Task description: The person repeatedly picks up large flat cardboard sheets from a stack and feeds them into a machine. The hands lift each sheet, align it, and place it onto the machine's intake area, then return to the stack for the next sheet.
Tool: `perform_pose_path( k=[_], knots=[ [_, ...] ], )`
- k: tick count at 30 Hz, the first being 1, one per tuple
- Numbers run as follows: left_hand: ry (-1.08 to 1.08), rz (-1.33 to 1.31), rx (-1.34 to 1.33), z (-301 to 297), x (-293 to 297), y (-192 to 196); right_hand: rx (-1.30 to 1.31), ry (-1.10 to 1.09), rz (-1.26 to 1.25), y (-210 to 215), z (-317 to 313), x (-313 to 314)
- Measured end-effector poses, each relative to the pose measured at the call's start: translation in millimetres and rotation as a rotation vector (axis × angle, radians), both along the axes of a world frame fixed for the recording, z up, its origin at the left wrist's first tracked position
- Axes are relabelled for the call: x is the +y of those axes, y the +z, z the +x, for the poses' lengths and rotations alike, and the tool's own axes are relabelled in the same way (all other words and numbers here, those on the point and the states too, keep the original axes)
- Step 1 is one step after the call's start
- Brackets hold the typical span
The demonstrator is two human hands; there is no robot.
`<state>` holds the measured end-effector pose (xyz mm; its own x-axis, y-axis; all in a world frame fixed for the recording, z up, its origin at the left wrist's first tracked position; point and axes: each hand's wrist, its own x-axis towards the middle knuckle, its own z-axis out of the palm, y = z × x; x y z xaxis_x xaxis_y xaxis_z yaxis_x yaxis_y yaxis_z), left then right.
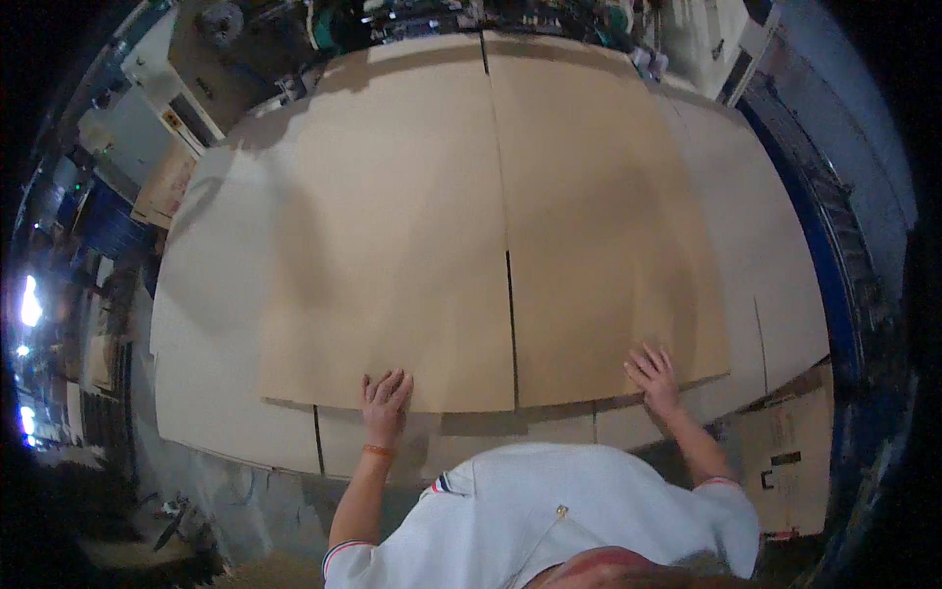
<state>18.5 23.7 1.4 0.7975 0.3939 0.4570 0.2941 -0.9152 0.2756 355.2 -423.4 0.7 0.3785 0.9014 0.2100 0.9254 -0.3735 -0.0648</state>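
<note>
A large brown cardboard sheet [412,245] lies flat before me, with a crease down its middle and slots cut in from its near and far edges. My left hand [387,404] rests on its near edge left of the slot, fingers laid on top. On the right part of the same edge is my right hand [654,380], its fingers spread over the surface. Both hands look open, though their undersides are hidden. Beneath the brown sheet, paler cardboard sheets [211,294] stick out on both sides and toward me.
Machinery [442,22] stands along the far edge of the cardboard. A blue rail [810,211] runs down the right side. At the lower right there is a cardboard stack or box [785,461]. A grey machine cabinet [157,83] is at the far left.
</note>
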Motion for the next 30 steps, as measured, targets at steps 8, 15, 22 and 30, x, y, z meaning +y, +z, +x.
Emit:
perform_pose_path(
  k=[8, 15, 22, 30],
  knots=[
    [-0.037, -0.14, 0.368, -98.7, -90.1, -2.4, 0.497, -0.046, -0.56, 77.4, -84.1, -33.8],
    [-0.116, -0.279, 0.295, -78.2, -21.0, 39.0, 0.457, -0.101, -0.341, 56.4, -69.1, -44.0],
    [0.564, -0.101, 0.253, -1.0, 182.0, 17.3, -0.027, -0.823, 0.222, 14.5, 119.6, 23.9],
    [0.75, -0.921, -0.034, 49.2, 326.0, 20.0, 0.221, -1.451, 0.164, 0.1, 320.9, 49.7]
  ],
)
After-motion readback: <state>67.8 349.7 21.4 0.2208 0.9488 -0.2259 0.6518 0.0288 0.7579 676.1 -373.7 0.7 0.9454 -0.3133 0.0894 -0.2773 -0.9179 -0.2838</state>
